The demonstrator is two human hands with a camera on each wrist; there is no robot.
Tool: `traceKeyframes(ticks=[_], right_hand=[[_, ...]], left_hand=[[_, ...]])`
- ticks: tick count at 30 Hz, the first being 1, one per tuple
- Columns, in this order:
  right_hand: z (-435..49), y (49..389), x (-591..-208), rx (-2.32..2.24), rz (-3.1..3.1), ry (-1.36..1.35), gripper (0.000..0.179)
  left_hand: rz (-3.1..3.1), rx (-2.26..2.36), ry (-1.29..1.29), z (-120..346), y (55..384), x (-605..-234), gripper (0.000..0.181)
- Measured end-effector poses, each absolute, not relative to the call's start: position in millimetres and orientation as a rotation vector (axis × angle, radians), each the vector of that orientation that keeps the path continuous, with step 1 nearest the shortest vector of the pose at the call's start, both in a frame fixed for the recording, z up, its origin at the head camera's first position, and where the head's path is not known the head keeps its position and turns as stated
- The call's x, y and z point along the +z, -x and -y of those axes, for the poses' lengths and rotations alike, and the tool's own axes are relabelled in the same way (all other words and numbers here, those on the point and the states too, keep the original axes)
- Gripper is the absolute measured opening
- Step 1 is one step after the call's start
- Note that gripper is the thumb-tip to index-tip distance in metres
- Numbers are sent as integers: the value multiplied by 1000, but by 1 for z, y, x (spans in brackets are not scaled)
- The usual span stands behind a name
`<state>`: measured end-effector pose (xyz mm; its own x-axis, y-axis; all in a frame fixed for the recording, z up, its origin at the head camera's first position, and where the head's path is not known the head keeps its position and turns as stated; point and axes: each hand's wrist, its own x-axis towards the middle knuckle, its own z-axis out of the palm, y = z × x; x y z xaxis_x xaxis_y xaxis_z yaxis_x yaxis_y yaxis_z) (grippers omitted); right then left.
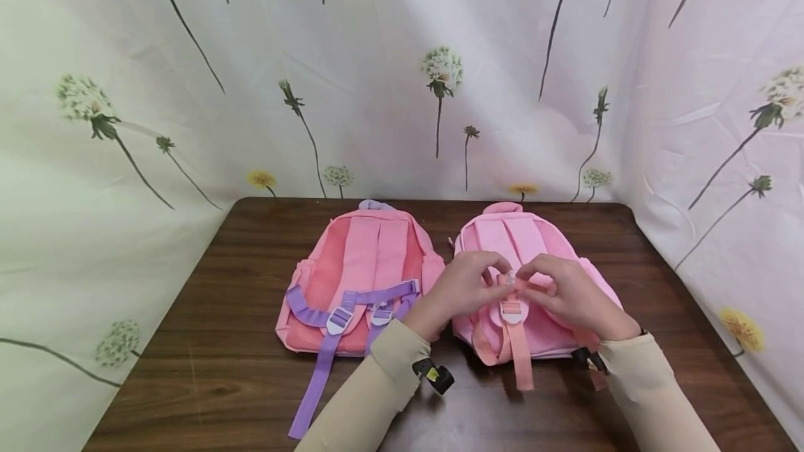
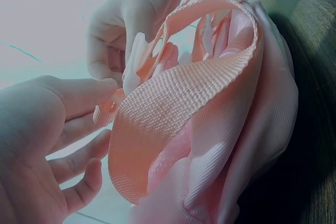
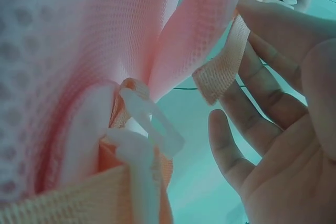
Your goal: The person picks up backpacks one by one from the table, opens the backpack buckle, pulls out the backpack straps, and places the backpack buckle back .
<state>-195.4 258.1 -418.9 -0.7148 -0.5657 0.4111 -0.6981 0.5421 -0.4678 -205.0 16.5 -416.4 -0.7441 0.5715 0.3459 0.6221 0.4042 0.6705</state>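
Observation:
Both hands work over the pink backpack (image 1: 553, 340), which lies on the right with its shoulder straps facing up. The left hand (image 1: 467, 286) pinches an orange webbing strap (image 2: 107, 107) between thumb and fingers, right beside a whitish plastic buckle (image 2: 135, 59). From the other side, the right hand (image 1: 571, 291) pinches the strap near the same buckle (image 1: 510, 277), its other fingers spread loosely. A short strap end (image 3: 215, 80) hangs below the right hand's fingers. Whether the buckle's parts are joined cannot be made out. Below the hands sits a white strap adjuster (image 1: 511, 312).
Left of the hands lies a second, coral-pink backpack (image 1: 326, 250) with purple straps (image 1: 317, 386) trailing toward the near edge. Both bags rest on a dark brown wooden table (image 1: 207, 340). A curtain (image 1: 377, 110) printed with dandelions hangs behind and beside it.

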Motion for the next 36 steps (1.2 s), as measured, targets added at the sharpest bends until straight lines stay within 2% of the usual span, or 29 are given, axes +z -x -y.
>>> traceKeyframes(ticks=[7, 28, 36], right_hand=[[-259, 198, -421, 917, 2554, -1095, 32], [-259, 195, -414, 836, 2577, -1064, 25], [-256, 195, -413, 853, 2513, -1105, 29]], left_hand=[[2577, -1270, 1111, -17, 206, -416, 16], [2541, -1232, 1150, -16, 206, -415, 18], [2538, -1227, 1158, -16, 207, -416, 19]])
